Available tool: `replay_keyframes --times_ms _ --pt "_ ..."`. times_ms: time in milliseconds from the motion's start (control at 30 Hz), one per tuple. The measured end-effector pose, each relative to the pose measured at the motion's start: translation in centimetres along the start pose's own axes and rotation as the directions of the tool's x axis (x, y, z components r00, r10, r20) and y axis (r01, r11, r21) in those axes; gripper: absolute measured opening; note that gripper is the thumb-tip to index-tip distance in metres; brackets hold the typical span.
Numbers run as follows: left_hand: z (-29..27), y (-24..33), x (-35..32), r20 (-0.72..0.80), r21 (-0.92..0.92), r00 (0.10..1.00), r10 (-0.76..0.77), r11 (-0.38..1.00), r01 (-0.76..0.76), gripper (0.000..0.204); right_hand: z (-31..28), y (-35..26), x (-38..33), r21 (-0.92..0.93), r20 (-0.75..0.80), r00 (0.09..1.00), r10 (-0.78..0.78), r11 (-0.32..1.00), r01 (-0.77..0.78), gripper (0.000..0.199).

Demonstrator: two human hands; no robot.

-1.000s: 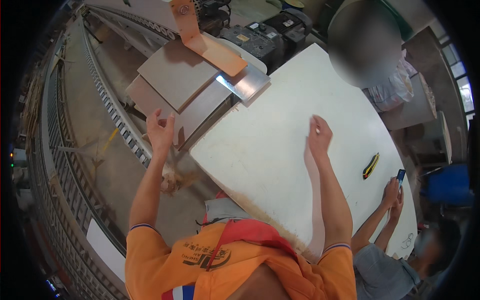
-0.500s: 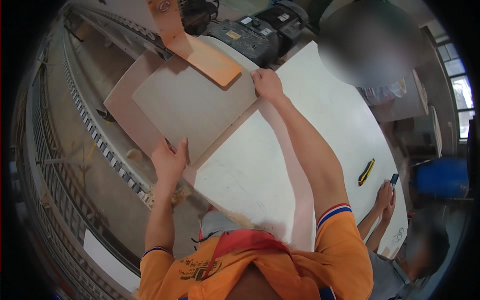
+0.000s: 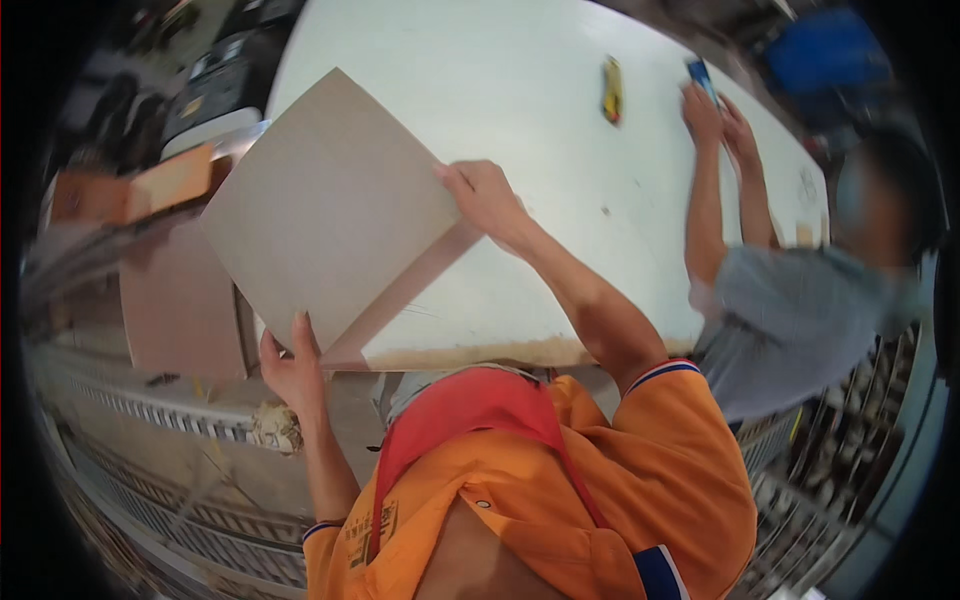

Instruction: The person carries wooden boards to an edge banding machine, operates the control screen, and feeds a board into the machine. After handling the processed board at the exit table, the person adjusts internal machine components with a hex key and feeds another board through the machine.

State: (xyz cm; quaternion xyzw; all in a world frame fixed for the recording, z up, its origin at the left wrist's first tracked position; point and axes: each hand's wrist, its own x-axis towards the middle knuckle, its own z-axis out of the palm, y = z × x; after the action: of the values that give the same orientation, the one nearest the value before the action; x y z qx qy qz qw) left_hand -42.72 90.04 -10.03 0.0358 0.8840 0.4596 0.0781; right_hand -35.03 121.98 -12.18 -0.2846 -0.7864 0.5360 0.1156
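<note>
Carrying step, I'd say: left hand [image 3: 292, 378] and right hand [image 3: 490, 205] grip the flat square beige board [image 3: 330, 210] over the white flat-topped desk's [image 3: 490, 100] left end; moving it calls for level two-handed support.

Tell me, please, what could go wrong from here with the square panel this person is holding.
The square panel is held only near its edges by the left hand and right hand, so it might slip. If it swung right, it could knock the yellow-and-black tool on the white table or perhaps bump the co-worker's hands.
</note>
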Motion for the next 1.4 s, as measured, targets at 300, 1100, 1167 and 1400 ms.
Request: replay_keyframes --times_ms 300,1100,1167,1400 --pt "8.2 3.6 -11.0 0.513 -0.111 0.857 0.058 0.994 0.000 0.037 -11.0 10.4 -25.5 0.029 -0.500 0.821 0.278 0.952 -0.305 0.044" --pt "20.2 5.6 -13.2 0.523 0.181 0.474 0.708 0.451 -0.874 0.061 -18.6 16.8 -29.7 0.261 -0.427 0.769 0.477 0.879 -0.400 0.020" --pt "20.5 5.7 -12.5 0.529 0.153 0.444 0.724 0.433 -0.888 0.060 -18.9 16.3 -29.4 0.402 -0.351 0.742 0.572 0.807 -0.432 0.019" --pt "20.7 5.1 -12.1 0.518 0.199 0.450 0.727 0.410 -0.890 0.057 -20.2 16.5 -28.0 0.423 -0.280 0.740 0.612 0.770 -0.477 0.027"
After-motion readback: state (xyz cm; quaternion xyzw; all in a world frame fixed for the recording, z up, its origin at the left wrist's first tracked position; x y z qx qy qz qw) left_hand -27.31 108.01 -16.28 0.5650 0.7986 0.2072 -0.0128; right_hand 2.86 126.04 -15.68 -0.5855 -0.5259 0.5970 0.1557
